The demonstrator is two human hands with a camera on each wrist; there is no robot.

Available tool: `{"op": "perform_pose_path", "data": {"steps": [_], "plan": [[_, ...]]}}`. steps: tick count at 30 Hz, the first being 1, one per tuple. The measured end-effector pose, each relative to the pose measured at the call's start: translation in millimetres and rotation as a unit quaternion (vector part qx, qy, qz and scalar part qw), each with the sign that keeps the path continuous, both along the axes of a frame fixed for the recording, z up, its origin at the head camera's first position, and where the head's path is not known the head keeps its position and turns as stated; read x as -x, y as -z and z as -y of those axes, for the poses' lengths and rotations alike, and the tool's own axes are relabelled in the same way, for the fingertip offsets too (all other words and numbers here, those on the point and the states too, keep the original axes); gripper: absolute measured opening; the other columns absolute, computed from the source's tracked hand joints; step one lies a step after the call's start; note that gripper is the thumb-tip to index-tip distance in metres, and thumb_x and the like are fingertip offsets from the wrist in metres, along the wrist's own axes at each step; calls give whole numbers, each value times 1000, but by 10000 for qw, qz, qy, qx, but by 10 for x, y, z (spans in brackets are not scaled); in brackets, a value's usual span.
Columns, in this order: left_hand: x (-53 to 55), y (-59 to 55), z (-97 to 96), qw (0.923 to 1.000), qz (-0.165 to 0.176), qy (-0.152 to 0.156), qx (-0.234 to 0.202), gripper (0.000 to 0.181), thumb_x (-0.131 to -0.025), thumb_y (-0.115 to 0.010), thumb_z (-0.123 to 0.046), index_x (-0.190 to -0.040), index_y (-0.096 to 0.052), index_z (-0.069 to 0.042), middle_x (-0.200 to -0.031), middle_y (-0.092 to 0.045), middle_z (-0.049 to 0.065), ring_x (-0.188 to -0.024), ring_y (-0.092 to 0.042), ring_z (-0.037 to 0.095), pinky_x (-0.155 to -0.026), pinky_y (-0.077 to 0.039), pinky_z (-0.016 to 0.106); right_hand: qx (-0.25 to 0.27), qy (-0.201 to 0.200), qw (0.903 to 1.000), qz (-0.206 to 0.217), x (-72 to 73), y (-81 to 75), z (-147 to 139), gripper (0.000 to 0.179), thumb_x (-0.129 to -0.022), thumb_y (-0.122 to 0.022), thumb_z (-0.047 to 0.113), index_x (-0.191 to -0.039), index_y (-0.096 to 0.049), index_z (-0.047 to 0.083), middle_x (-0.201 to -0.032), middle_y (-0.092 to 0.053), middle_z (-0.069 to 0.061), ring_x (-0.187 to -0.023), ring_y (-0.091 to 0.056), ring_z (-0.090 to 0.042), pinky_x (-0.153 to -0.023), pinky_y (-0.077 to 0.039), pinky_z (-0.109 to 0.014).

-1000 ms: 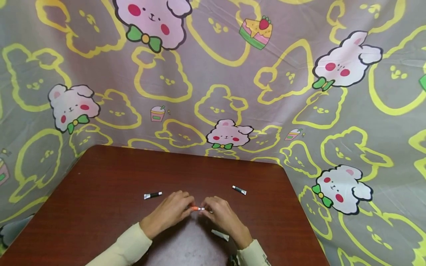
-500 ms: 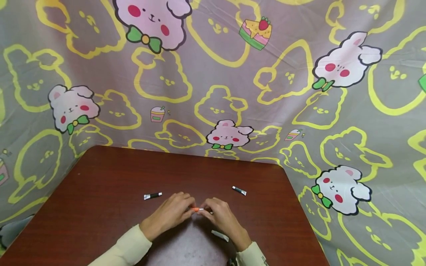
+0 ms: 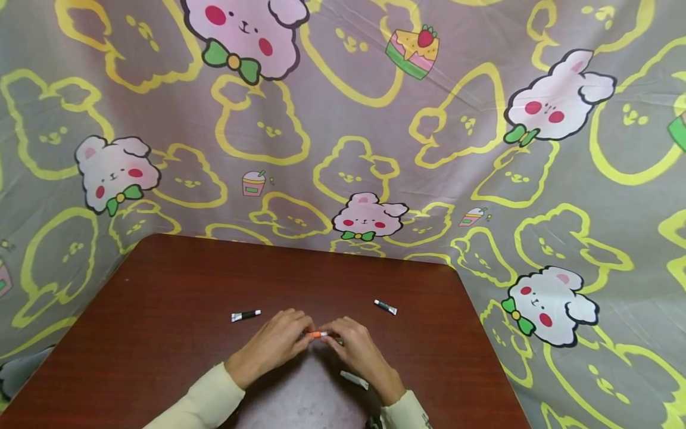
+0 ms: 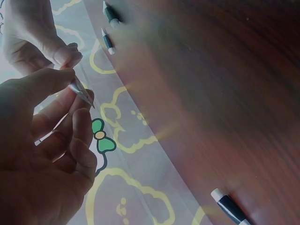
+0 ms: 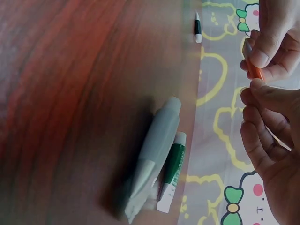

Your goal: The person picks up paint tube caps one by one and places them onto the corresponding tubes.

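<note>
Between both hands in the head view is a small orange paint tube point(image 3: 317, 335) with a white end at its right. My left hand point(image 3: 283, 337) holds the tube's body with thumb and fingers; its silvery crimped tail point(image 4: 82, 92) sticks out in the left wrist view. The fingers of my right hand point(image 3: 358, 345) pinch the white end, which they mostly hide. Nearest to the right hand, a whitish tube point(image 3: 354, 380) lies on the table under the wrist.
A black tube point(image 3: 246, 316) with a white cap lies left of the hands on the brown table point(image 3: 214, 274). Another dark tube point(image 3: 385, 307), green in the right wrist view, lies beyond the right hand. A patterned cloth point(image 3: 300, 119) hangs behind the table.
A second ago a dark line showed between two white bits at the tube's right end; now one white bit shows against the orange. The right fingers shifted slightly; the other tubes stayed put.
</note>
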State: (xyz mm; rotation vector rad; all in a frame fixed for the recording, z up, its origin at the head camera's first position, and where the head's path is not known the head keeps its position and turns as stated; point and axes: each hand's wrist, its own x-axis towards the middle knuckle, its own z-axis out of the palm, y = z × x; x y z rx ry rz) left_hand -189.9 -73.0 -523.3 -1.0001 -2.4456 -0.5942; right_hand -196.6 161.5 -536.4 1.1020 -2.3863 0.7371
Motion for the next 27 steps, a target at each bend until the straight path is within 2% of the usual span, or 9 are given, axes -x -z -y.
{"op": "perform_pose_path", "data": {"steps": [6,13,20,23,27], "plan": [[0,-4,-8,9998,180,28,-49,17,-94,-87,-24,-92,-72,-17,-87,-70,-5,-80,-59,10,-75,-55,34,107,52,9998,171,-8,24,-3,18,-91,-87,7,-106,-78,11,-95,-80,0,-83,-71,-9,-74,-57,-17],[-3,-16,-7,9997,261,25,8,16,-95,-86,-24,-94,-72,-17,-88,-70,-5,-80,-58,9,-75,-54,34,163,127,9983,545,-21,13,-6,20,-93,-86,9,-105,-70,10,-96,-78,-4,-87,-78,-14,-74,-62,-24],[-9,-9,13,9997,226,30,11,18,-94,-87,-24,-94,-71,-17,-89,-70,-4,-82,-59,10,-78,-54,36,175,150,9982,546,-6,25,-30,14,-93,-86,17,-102,-75,14,-91,-77,3,-81,-69,-7,-73,-56,-17],[-3,0,24,9997,222,89,-25,17,-94,-87,-23,-95,-71,-17,-91,-70,-5,-85,-61,10,-81,-55,38,271,84,9978,601,11,49,-43,13,-93,-85,17,-101,-76,14,-91,-77,4,-82,-68,-4,-73,-56,-16],[7,-4,50,9992,336,224,-65,15,-94,-87,-21,-98,-72,-19,-94,-70,-8,-89,-64,10,-86,-56,39,663,-234,9946,768,30,79,-47,13,-94,-84,12,-102,-75,13,-94,-78,2,-85,-70,-5,-74,-58,-17]]}}
